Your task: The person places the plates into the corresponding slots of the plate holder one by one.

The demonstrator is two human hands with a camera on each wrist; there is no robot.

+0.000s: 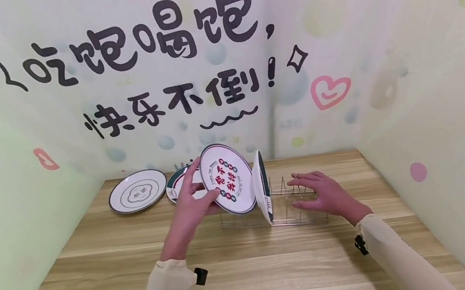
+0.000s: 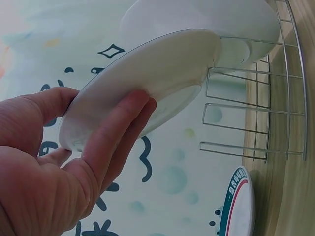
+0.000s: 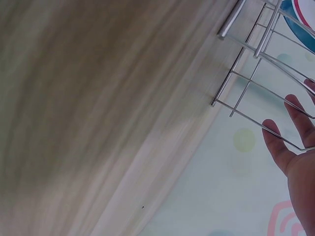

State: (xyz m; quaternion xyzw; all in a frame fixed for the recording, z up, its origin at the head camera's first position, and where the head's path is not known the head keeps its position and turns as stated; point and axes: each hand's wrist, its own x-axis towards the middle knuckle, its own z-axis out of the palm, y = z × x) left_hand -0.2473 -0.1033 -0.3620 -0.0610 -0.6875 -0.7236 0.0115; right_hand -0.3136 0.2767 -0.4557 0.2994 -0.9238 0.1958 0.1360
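My left hand (image 1: 189,201) pinches the left edge of a white plate (image 1: 229,179) with red lettering, thumb on its face and fingers behind. The plate leans, tilted, above the left part of a wire dish rack (image 1: 298,222). Just right of it, a green-rimmed plate (image 1: 261,190) stands upright in the rack. From the left wrist, the held plate's white underside (image 2: 147,73) shows beside the rack wires (image 2: 236,105). At the rack's right end, my right hand (image 1: 325,194) has its fingers spread against the end wires (image 3: 256,125), holding no plate.
On the table (image 1: 249,278) at the back left lies a white plate (image 1: 138,191) with a flower-shaped centre mark. Next to it, another green-rimmed plate (image 1: 174,186) is partly hidden behind my left hand. Printed wall sheets (image 1: 231,130) enclose the table at the back and sides.
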